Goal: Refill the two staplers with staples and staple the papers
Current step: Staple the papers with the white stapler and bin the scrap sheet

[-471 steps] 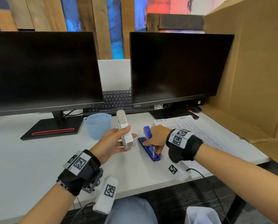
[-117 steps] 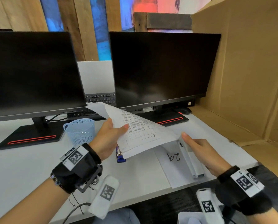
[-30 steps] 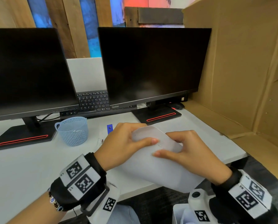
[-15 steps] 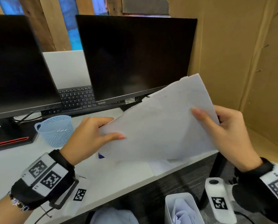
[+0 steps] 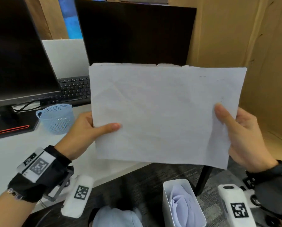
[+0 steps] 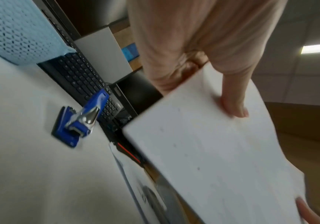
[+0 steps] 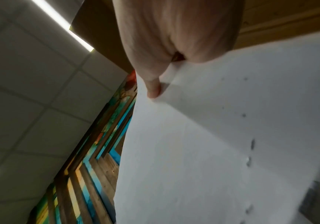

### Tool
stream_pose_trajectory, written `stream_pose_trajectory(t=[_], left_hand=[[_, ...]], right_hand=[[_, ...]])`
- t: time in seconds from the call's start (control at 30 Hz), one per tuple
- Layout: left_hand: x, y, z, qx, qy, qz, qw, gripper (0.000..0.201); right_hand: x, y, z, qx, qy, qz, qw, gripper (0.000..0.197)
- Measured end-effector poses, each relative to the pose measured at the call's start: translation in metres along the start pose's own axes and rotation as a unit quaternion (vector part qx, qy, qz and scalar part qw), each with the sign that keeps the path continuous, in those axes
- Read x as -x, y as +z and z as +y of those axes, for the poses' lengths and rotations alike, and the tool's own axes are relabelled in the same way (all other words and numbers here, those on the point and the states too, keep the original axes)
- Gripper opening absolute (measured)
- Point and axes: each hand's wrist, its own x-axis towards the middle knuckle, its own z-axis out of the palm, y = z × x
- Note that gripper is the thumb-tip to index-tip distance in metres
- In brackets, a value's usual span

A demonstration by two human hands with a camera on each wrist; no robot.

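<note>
The left hand (image 5: 84, 128) pinches the left edge of the papers (image 5: 163, 115), thumb laid across the near face and the fingers hidden behind. The right hand (image 5: 245, 136) grips the right edge the same way, its thumb pressed on the near face. Together they hold the stack lifted off the desk (image 5: 9, 154), roughly upright and blank side toward the person, with uneven sheet edges showing along the top. In the right wrist view a line of small marks runs near the papers' edge; what they are is too blurred to tell.

In the left wrist view the blue stapler (image 6: 80, 121) lies on the desk below the papers, just in front of the keyboard (image 6: 82, 75), apart from both hands. A light blue basket (image 5: 56, 117) stands to the left of the papers near the left monitor's base. The right monitor (image 5: 135, 33) stands behind the sheets, and cardboard (image 5: 251, 46) walls the right side. A white bin (image 5: 183, 205) holding paper stands on the floor at the near edge.
</note>
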Motion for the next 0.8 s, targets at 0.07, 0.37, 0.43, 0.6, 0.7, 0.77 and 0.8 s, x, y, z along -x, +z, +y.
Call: stream_pose_trajectory(t=[0.07, 0.37, 0.43, 0.6, 0.7, 0.77, 0.8], left_hand=[[0.010, 0.009, -0.005, 0.035, -0.007, -0.008, 0.999, 0.036], [0.042, 0.010, -0.011, 0.068, -0.062, -0.050, 0.995, 0.057], [0.046, 0.008, -0.010, 0.074, -0.066, -0.054, 0.994, 0.061], [0.054, 0.004, -0.007, 0.113, -0.118, -0.105, 0.981, 0.054], [0.059, 0.006, -0.007, 0.097, -0.153, -0.154, 0.971, 0.058], [0.061, 0.005, -0.010, 0.079, -0.157, -0.160, 0.971, 0.066], [0.062, 0.004, -0.011, 0.078, -0.157, -0.157, 0.972, 0.065]], right_hand=[[0.011, -0.004, 0.000, 0.022, 0.060, -0.056, 0.996, 0.029], [0.035, -0.021, 0.003, 0.045, 0.146, -0.136, 0.979, 0.045], [0.035, -0.023, 0.005, 0.038, 0.165, -0.137, 0.976, 0.044], [0.040, -0.025, 0.012, -0.026, 0.240, -0.159, 0.957, 0.052], [0.044, -0.017, 0.020, -0.006, 0.255, -0.185, 0.949, 0.055], [0.046, -0.011, 0.022, -0.003, 0.262, -0.209, 0.942, 0.056], [0.047, -0.010, 0.022, -0.009, 0.264, -0.224, 0.938, 0.057]])
